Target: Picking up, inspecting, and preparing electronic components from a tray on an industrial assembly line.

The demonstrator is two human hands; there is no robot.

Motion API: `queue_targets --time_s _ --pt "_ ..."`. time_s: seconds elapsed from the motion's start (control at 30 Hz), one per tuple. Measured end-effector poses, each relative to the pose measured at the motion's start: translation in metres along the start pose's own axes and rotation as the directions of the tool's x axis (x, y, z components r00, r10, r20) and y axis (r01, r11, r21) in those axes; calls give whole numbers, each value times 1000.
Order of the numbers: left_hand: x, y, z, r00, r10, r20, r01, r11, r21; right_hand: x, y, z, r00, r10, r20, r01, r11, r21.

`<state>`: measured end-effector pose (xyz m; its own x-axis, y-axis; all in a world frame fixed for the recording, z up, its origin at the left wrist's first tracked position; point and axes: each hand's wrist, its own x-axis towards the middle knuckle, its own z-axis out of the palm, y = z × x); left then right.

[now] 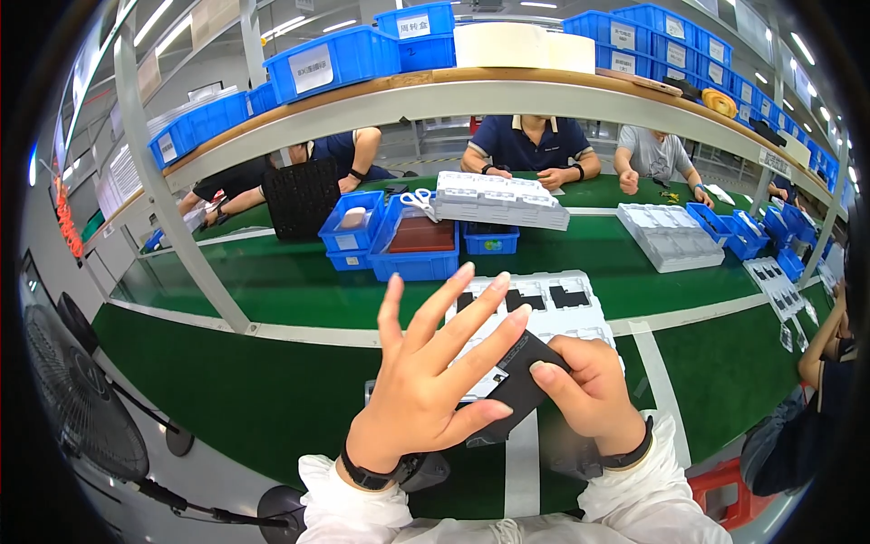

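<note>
A thin black rectangular piece [521, 392] with faint printing along one edge is tilted in front of me. My right hand [594, 390] grips its right side, thumb on top and the other fingers behind. My left hand [421, 394] is open with its fingers spread, over the left part of the piece; its thumb tip is beside the piece, and whether it touches I cannot tell. Behind both hands lies a white moulded tray [584, 322] with several dark flat parts [569, 296] in its pockets. My left hand hides part of that tray.
Blue bins [412, 263], white scissors [419, 201] and stacked white trays [498, 201] stand across the green table [272, 290]. More trays [671, 236] lie farther right. A shelf [507, 83] spans above; its post [172, 199] is at left. A fan [82, 390] stands left. Several people sit opposite.
</note>
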<state>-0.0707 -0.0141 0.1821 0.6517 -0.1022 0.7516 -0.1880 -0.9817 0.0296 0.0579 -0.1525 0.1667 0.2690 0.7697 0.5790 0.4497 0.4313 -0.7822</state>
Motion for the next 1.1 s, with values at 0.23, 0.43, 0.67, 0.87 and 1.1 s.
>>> queue_targets --time_s 0.23,0.43,0.67,0.87,1.1 --pt "1 10 -2 1000 -4 -24 10 957 289 -3 2 -3 994 -97 -58 84 978 -190" --pt "-11 -18 12 969 -62 -239 -70 859 -507 1 11 7 999 47 -18 -41 964 262" --pt "-9 -27 43 985 -97 -143 -96 376 -921 -11 51 44 843 -158 514 -538 -224 813" --pt "-13 -21 38 927 -177 -329 -156 617 -771 5 37 13 876 181 447 -447 655 609" --pt "-9 -17 31 848 -421 -322 163 785 -597 11 43 -16 993 -22 -113 27 999 43"
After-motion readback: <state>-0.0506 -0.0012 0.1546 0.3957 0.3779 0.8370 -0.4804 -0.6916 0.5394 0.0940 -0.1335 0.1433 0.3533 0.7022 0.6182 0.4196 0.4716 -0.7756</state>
